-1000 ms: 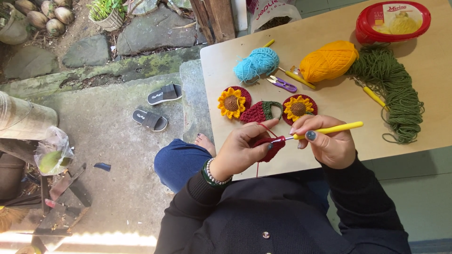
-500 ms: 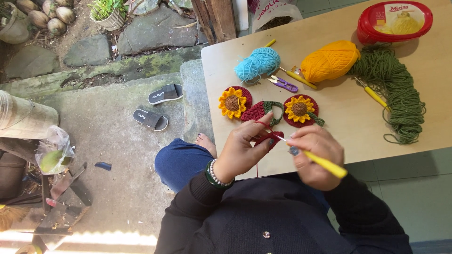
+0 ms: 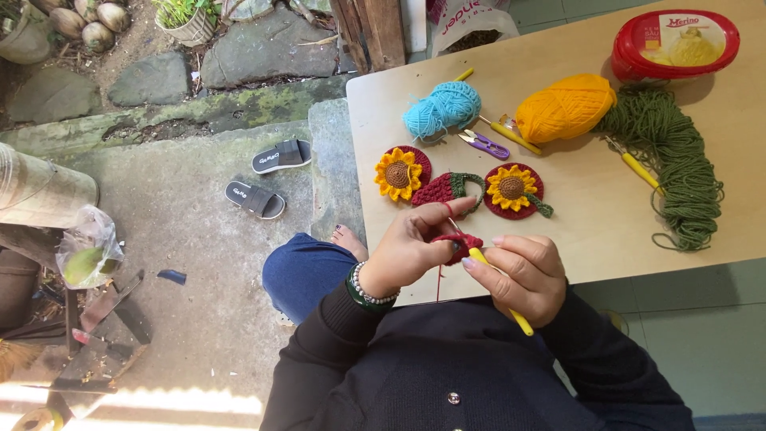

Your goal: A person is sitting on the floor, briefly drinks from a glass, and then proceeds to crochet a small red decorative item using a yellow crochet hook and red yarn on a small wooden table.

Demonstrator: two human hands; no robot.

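- Our left hand (image 3: 411, 247) pinches a small dark red crochet piece (image 3: 461, 244) between thumb and fingertips, at the near edge of the wooden table (image 3: 590, 231); a red strand runs over the raised forefinger.
- Our right hand (image 3: 523, 271) is closed around a yellow crochet hook (image 3: 501, 289), its tip buried in the red piece and its handle pointing back toward our body.
- The piece is held above the table edge, not resting on it; it looks small next to the finished work, so we judge it early, with most rounds left to do.
- Just beyond the piece on the table lie three finished items: a sunflower disc on red (image 3: 401, 171), a red strawberry shape with a green loop (image 3: 447, 189), and a second sunflower disc (image 3: 513, 190).
- Farther back on the table: a blue yarn ball (image 3: 441, 109), purple snips (image 3: 487, 145), an orange yarn ball (image 3: 565, 107), a loose skein of green yarn (image 3: 674, 164), and a red-rimmed tub (image 3: 675, 44) at the far corner.
- Left of the table, on the concrete, lies a pair of grey sandals (image 3: 267, 177).
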